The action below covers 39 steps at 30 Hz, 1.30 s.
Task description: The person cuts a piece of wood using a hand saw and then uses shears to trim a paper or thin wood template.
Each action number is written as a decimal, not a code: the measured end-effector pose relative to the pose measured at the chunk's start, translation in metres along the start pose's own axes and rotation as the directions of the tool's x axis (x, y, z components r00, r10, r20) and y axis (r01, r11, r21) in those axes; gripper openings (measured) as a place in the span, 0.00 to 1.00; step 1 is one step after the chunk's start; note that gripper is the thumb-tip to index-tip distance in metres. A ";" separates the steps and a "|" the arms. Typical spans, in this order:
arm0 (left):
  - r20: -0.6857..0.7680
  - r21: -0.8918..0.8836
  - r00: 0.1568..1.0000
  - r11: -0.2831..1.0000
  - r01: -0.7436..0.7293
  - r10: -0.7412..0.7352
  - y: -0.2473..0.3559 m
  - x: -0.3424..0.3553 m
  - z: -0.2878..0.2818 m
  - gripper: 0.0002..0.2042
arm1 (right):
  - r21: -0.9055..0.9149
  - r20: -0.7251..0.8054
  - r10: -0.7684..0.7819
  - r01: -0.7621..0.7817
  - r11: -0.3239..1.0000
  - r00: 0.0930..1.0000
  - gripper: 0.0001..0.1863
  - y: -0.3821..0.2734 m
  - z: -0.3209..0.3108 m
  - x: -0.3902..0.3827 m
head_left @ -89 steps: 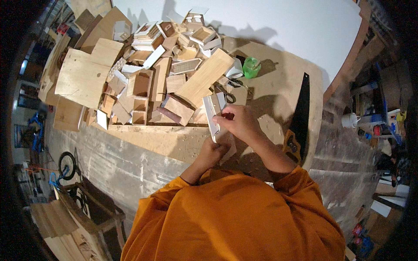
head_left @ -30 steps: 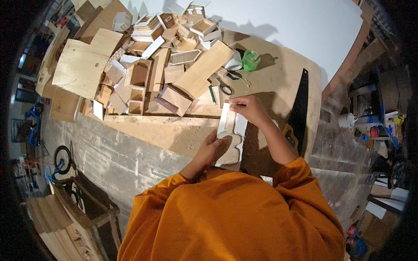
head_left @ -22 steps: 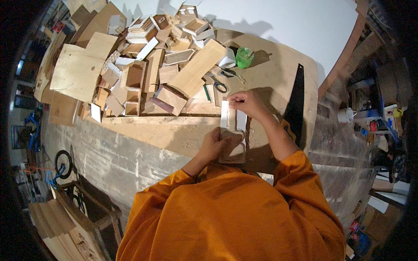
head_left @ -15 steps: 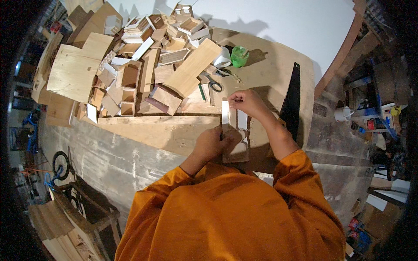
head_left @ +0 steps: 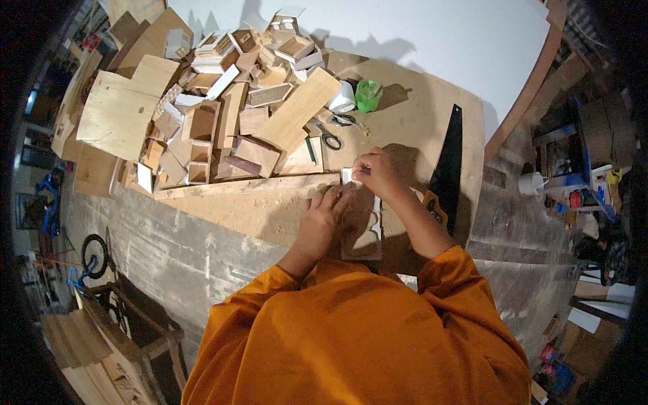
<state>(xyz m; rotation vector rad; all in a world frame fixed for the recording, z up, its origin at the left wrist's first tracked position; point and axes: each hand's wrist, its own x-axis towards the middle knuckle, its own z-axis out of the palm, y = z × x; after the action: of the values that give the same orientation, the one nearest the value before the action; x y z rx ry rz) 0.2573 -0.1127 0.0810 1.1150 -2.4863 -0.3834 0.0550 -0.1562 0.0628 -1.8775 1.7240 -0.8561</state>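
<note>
A narrow wooden board (head_left: 361, 251) lies on the worktable in front of me, with a white strip (head_left: 347, 175) near its far end and white patches along its right side. My left hand (head_left: 325, 214) rests over the board's left edge, fingers stretched toward the strip. At the far end, my right hand (head_left: 374, 173) is closed in a pinch beside the strip. Whatever is between those fingertips is too small to make out. Shadow from my hands darkens the middle of the board.
A handsaw (head_left: 448, 162) lies to the right. Scissors (head_left: 331, 140), a green cup (head_left: 368, 96) and a white cup (head_left: 342, 98) are beyond my hands. Wooden offcuts and small boxes (head_left: 201, 121) pile up at the left, behind a long wooden strip (head_left: 253, 186).
My left hand has shifted from gripping the board's edge to lying over it, farther from me. My right hand has dropped slightly nearer, still pinched. The view has moved a little.
</note>
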 end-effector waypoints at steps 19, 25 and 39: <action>0.071 0.070 0.990 0.989 -0.127 0.122 -0.003 0.001 0.000 0.20 | -0.310 0.295 -0.457 0.537 0.785 0.839 0.10 -0.030 0.017 0.088; 0.082 0.107 0.987 0.983 -0.150 0.142 -0.013 -0.002 0.015 0.22 | -0.293 0.263 -0.565 0.623 0.725 0.782 0.06 -0.026 0.023 0.092; 0.133 0.051 0.984 0.991 -0.126 0.118 -0.016 -0.002 0.011 0.27 | -0.204 0.094 -0.457 0.467 0.860 0.884 0.08 -0.021 0.012 0.065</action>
<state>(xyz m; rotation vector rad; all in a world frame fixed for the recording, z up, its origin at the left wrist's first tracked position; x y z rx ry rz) 0.2636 -0.1206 0.0643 0.9823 -2.6803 -0.3591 0.0801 -0.2186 0.0782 -2.5050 1.4039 -0.8052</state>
